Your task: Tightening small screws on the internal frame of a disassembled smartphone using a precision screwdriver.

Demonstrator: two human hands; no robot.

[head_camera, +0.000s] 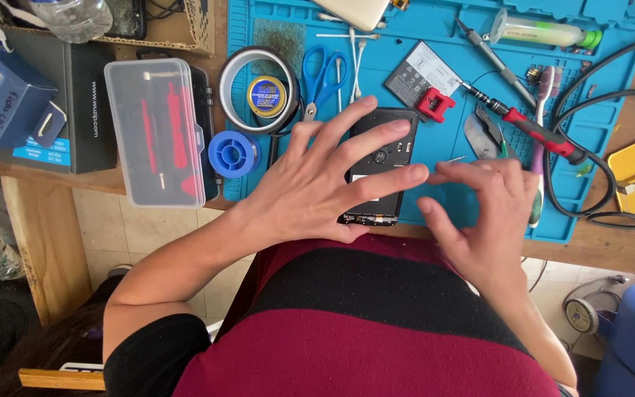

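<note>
The opened black phone (376,165) lies back-up at the near edge of the blue mat (450,147), its lower end almost at the worktop (611,250) rim. The left hand (317,187) is spread wide over the phone's left half, fingers fanned and holding nothing. The right hand (483,213) sits just right of the phone, fingers curled close together with the tips blurred; whether they pinch anything cannot be told.

Right of the phone, behind the right hand, lie metal tweezers (479,136) and a red-handled screwdriver (534,132); black cables (575,198) loop beyond them, crowding that side. Just beyond the phone rests a flat grey battery (417,73) with a printed label, and a small red block (435,104) touches its corner. Left of the phone stand a blue solder spool (234,154), a tape ring (259,88) around a round yellow-labelled tin (267,96), and blue-handled scissors (323,73). Further left a clear plastic case (154,132) with red tools overhangs the worktop's edge, beside a black box (75,103) and a blue carton (1,88). Farthest from the phone, a syringe tube (542,31) with a green tip lies along the mat's back edge. Open mat shows only between phone and right hand.
</note>
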